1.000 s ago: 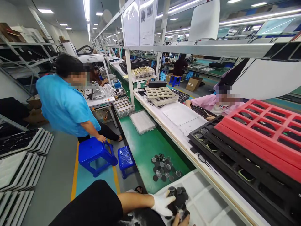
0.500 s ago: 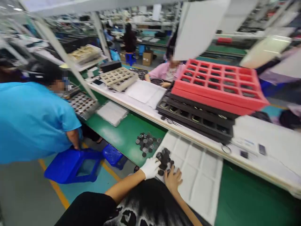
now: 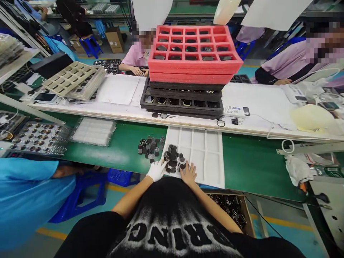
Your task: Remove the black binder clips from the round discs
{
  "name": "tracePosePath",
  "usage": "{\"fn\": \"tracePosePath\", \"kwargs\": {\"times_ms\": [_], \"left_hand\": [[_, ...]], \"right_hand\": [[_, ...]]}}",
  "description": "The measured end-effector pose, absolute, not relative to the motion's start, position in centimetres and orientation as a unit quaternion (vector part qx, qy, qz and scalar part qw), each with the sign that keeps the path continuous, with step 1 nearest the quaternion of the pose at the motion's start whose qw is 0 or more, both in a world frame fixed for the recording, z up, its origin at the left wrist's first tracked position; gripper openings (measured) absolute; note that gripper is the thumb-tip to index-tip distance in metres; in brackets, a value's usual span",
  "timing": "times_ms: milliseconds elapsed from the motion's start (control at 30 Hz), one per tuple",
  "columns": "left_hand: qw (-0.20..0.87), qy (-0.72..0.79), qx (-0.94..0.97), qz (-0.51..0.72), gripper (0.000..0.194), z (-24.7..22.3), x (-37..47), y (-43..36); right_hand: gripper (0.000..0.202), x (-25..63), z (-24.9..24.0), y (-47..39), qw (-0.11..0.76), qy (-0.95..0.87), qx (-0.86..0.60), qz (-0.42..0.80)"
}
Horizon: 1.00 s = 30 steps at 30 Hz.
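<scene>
Grip seemingly released, left hand (image 3: 156, 170) (gloved) and right hand (image 3: 189, 174) flanking one of two disc piles (image 3: 172, 163), one white tray (image 3: 213, 157)

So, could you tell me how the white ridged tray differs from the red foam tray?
The white ridged tray lies on the green tabletop; the red foam tray sits higher, above black trays. The white tray carries loose dark discs; the red one holds dark pieces spaced apart. Both have grids.
</scene>
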<state>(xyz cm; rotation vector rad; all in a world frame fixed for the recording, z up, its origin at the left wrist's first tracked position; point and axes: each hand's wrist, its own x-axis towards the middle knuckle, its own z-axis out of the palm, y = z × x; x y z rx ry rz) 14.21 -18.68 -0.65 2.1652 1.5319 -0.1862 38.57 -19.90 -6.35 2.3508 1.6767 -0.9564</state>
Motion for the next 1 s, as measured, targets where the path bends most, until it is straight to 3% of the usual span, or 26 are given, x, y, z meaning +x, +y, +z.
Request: {"fn": "tracePosePath", "kwargs": {"times_ms": [433, 667, 1000], "left_hand": [[0.238, 0.588, 0.767, -0.096, 0.073, -1.3, 11.9, -19.9], [0.193, 0.584, 0.782, -0.1, 0.067, -1.8, 11.2, -19.4], [0.109, 0.524, 0.834, -0.131, 0.056, 0.5, 13.2, -16.5]], "right_hand": [[0.086, 35.8, -6.0, -19.9, 0.04, 0.573, 0.75, -0.327], [0.083, 35.3, -4.5, -19.4, -0.02, 0.548, 0.781, -0.299], [0.071, 38.4, -3.9, -28.0, -0.094, 0.462, 0.84, -0.268]]}}
